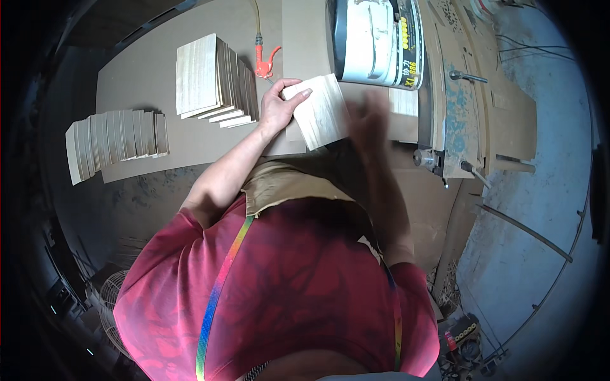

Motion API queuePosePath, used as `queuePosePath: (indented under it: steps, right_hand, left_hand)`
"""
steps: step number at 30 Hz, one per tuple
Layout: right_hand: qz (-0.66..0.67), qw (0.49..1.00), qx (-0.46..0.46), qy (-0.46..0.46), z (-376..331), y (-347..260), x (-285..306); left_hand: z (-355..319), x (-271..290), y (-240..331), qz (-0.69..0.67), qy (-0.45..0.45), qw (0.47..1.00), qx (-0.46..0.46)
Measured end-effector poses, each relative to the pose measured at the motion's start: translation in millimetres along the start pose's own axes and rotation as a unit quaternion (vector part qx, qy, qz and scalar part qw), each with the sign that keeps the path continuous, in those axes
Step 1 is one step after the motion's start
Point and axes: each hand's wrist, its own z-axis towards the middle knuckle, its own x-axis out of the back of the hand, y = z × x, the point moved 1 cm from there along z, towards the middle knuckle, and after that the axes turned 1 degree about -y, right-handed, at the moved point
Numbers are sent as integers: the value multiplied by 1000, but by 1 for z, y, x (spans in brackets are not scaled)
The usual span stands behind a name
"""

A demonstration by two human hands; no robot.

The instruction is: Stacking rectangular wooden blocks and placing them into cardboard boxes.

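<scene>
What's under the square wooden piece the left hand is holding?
The wooden piece lies on the brown table board, with the left hand gripping its edge. Another pale piece peeks out beneath it; the rest underneath is covered.

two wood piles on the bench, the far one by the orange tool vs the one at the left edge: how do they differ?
The far pile has large squarish boards, stacked flat and fanned toward the right; the left pile has smaller narrow pieces spread in a low row. The far pile rises higher. It sits close to the left hand, which holds a wood panel; the left pile lies well away from either hand. Both are pale bare wood.
</scene>
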Motion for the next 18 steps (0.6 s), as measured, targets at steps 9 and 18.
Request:
queuePosePath:
  steps: [9,18]
  right_hand:
    - [20,998,37,44,-45,-87,28]
    - [-204,971,-19,124,-69,76,36]
  left_hand:
    - [9,6,-10,-184,-96,977,53]
    - [-4,29,-7,-138,-144,980,2]
